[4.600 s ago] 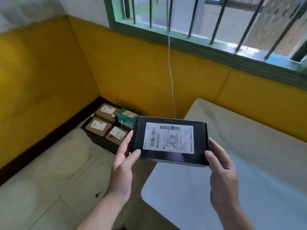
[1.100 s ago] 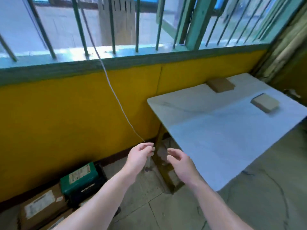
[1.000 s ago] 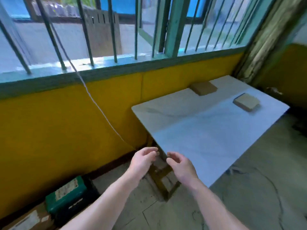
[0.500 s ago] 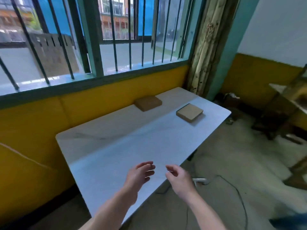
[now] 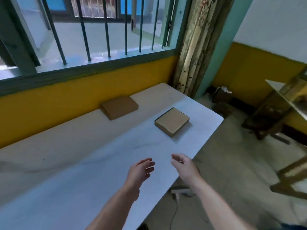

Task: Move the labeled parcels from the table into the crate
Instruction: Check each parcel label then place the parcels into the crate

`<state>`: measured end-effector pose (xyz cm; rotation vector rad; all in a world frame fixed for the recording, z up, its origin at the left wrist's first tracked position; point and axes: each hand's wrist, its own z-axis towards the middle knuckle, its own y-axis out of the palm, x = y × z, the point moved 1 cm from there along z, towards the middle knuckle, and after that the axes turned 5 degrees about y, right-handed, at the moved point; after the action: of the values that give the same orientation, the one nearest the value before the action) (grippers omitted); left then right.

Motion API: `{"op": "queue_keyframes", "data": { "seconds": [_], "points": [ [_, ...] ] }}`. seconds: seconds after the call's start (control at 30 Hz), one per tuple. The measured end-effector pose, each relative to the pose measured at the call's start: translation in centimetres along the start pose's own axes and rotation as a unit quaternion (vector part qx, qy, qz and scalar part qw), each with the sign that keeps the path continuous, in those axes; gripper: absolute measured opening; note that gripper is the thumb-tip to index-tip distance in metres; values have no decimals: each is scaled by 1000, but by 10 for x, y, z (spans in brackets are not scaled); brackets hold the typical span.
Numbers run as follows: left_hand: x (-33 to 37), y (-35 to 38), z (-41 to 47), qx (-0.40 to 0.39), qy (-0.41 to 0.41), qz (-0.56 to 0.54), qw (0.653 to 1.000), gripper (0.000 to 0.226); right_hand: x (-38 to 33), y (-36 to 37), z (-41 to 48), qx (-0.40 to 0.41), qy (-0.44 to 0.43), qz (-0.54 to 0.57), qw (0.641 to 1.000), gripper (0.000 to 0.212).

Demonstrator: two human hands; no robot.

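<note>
Two flat brown cardboard parcels lie on the white table (image 5: pixel 83 163). One parcel (image 5: pixel 119 107) sits at the back by the yellow wall; the other parcel (image 5: pixel 172 122) lies nearer the table's right end. No label shows on their upper faces. My left hand (image 5: pixel 140 170) and my right hand (image 5: pixel 183 165) hover side by side over the table's front part, fingers relaxed and holding nothing, well short of both parcels. The crate is out of view.
A barred window runs above the yellow wall (image 5: pixel 49 103) behind the table. A patterned curtain (image 5: pixel 196 47) hangs at the table's far right corner. A wooden frame with a glass top (image 5: pixel 282 113) stands on the floor to the right, and a cable (image 5: pixel 176 211) trails below the table edge.
The view has swung right from the crate on the floor to the table. The black labeled parcel I held earlier is gone from my hands. Both hands now reach forward over the tabletop.
</note>
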<state>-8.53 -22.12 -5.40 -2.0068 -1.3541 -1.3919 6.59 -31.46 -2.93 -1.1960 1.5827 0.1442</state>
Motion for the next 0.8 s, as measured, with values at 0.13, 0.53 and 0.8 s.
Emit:
{"op": "queue_keyframes", "data": {
  "seconds": [0.13, 0.53, 0.8],
  "points": [
    [17, 41, 65, -10, -14, -10, 1000, 16, -17, -43, 70, 26, 26, -17, 999, 30],
    [28, 107, 180, 103, -52, -29, 993, 27, -39, -97, 260, -25, 35, -69, 997, 41],
    [29, 151, 238, 207, -81, -6, 975, 45, -56, -101, 392, -60, -18, -189, 980, 56]
  ]
}}
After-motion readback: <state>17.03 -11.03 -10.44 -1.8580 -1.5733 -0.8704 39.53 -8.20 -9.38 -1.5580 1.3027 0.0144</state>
